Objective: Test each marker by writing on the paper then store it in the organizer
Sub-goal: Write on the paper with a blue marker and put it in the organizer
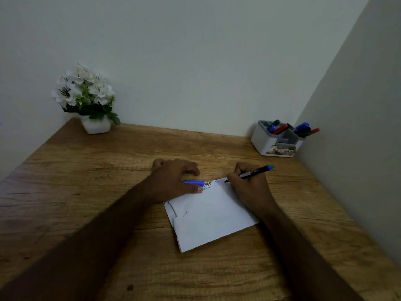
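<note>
Marker [253, 173]: black barrel, blue end cap, uncapped, tilted, tip on far edge of paper [213, 216]. Blue cap [193, 182] lies at paper's far-left corner. Paper: white, folded sheet, flat mid-table, rows of scribbled letters along far edge. Organizer [275, 141]: white/grey, far right corner, holds several coloured markers.

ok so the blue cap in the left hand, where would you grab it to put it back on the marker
Take the blue cap by its wider open end, near the left hand thumb, coming from the right with the fingers. It lies roughly level, its thin end pointing left across the hand, so the opening faces the marker tip held by the right hand over the paper.
</note>
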Demonstrator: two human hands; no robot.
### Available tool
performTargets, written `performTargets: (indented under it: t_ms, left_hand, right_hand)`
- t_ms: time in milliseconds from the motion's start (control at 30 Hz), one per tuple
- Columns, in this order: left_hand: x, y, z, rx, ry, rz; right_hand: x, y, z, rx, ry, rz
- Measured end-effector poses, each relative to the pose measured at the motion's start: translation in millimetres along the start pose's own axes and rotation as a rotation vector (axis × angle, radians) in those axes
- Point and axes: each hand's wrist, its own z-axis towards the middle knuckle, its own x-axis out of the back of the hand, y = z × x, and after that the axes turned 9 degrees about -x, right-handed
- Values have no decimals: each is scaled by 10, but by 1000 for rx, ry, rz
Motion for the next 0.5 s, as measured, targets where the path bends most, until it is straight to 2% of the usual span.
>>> performTargets:
  t_ms: [200,300,400,500]
  left_hand:
    - [12,32,-15,7,5,-15]
    - [24,40,-19,-5,33,-35]
    - [30,25,-11,-26,83,-75]
    - [38,36,-2,-29,113,-99]
  right_hand:
    - [-14,16,0,0,-6,-4]
    - [39,-3,-18,12,48,85]
    - [113,-32,-52,102,111,157]
    - [119,-88,-93,225,109,57]
